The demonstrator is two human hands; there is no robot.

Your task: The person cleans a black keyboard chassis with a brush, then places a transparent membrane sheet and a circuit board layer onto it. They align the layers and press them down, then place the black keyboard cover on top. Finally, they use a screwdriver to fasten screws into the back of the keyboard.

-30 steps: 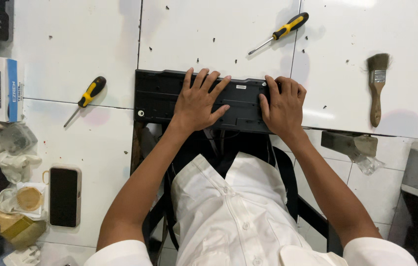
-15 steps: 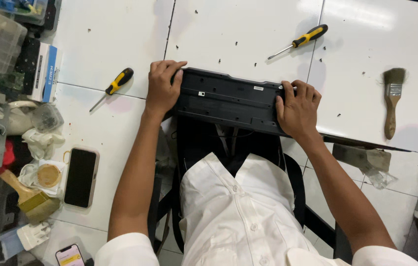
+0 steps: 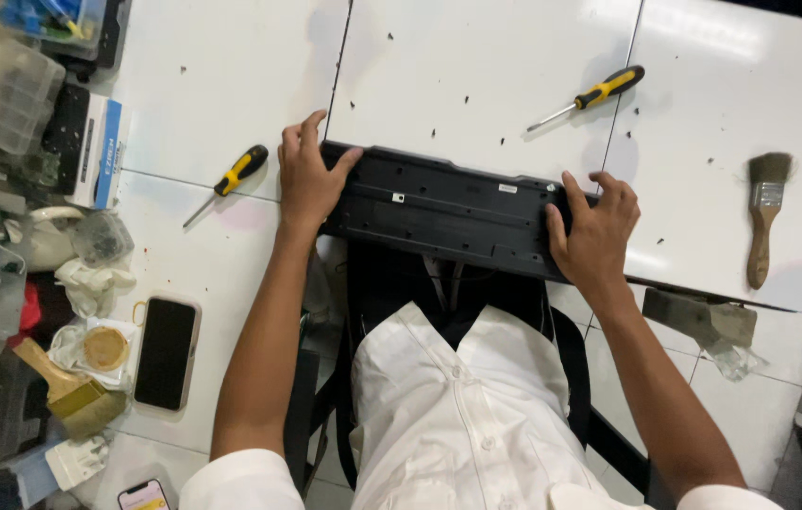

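Note:
A long black keyboard [image 3: 443, 210] lies face down at the near edge of the white table [image 3: 476, 66], its underside up. My left hand [image 3: 306, 178] grips its left end, fingers over the far edge. My right hand [image 3: 595, 232] grips the right end in the same way. Small dark screws are scattered on the table beyond it. One yellow-and-black screwdriver [image 3: 229, 179] lies just left of my left hand. A second screwdriver [image 3: 591, 96] rests beyond the keyboard, toward the right.
A wooden-handled paintbrush [image 3: 763, 215] lies at the right. A dark phone [image 3: 166, 352] rests on the left table, beside a brush [image 3: 61, 385], tape roll [image 3: 104, 348], boxes and plastic containers [image 3: 6, 104]. A gap between tables runs under the keyboard.
My hands slid from the middle of the keyboard out to its two ends. The view shifted, so the keyboard now sits tilted, right end nearer me.

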